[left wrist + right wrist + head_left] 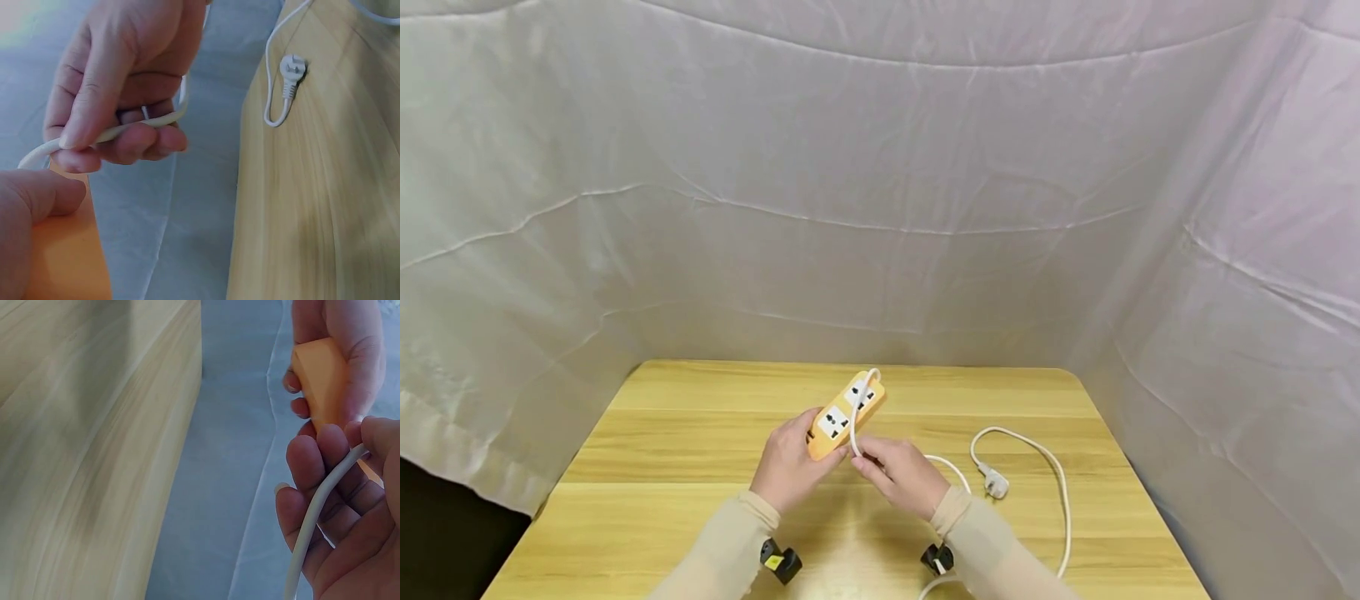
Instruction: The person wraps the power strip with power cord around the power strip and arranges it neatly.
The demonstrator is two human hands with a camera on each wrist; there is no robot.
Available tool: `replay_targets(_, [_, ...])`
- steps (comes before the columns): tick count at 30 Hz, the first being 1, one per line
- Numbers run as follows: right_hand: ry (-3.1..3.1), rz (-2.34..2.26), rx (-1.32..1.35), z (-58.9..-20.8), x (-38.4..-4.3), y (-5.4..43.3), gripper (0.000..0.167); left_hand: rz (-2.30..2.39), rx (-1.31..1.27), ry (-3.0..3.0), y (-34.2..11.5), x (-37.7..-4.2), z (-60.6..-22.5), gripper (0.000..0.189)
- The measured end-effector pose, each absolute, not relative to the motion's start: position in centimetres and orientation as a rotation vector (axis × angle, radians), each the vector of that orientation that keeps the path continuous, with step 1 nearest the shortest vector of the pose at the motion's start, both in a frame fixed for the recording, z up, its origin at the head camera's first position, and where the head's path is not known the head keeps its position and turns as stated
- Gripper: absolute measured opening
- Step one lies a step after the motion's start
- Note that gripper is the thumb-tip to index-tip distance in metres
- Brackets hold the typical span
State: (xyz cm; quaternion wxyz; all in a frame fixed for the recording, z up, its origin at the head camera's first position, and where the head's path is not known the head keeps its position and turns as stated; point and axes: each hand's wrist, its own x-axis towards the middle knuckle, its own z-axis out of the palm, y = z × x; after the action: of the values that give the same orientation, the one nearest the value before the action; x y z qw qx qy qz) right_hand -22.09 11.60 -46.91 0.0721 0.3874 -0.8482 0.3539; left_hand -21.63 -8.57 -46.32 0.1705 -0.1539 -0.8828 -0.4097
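In the head view an orange power strip (847, 413) with white socket faces is tilted up above the table, gripped near its lower end by my left hand (788, 463). Its white cord (853, 417) bends over the far end and runs down across the sockets. My right hand (901, 475) pinches that cord between thumb and fingers, close to the strip's lower end. The right wrist view shows the cord (315, 515) crossing the right fingers and palm. In the left wrist view the left thumb presses on the strip's orange side (69, 256).
A white plug (996, 483) lies on the wooden table (700, 442), right of the hands, with its cord (1066, 508) looping toward the near edge. Grey cloth (880, 275) hangs around the table's back and sides. Each wrist wears a black camera mount (781, 562).
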Motion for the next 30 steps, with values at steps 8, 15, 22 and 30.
replay_targets(8, [-2.551,1.070,1.177,-47.3,-21.8,11.7,0.019,-1.220,-0.439,-2.472,-8.6,-21.1,-45.9,0.056])
replay_targets(15, [-2.530,1.076,1.199,-47.7,-21.6,11.6,0.020,-1.254,-0.475,-2.446,-8.6,-20.7,-45.8,0.052])
replay_targets(22, [-2.484,0.961,1.232,-48.2,-21.3,11.6,0.013,-1.266,-0.526,-2.454,-8.9,-20.4,-45.9,0.053])
replay_targets(30, [-2.544,0.824,1.216,-48.1,-21.2,12.0,0.015,-1.271,-0.615,-2.477,-8.9,-20.0,-45.8,0.056])
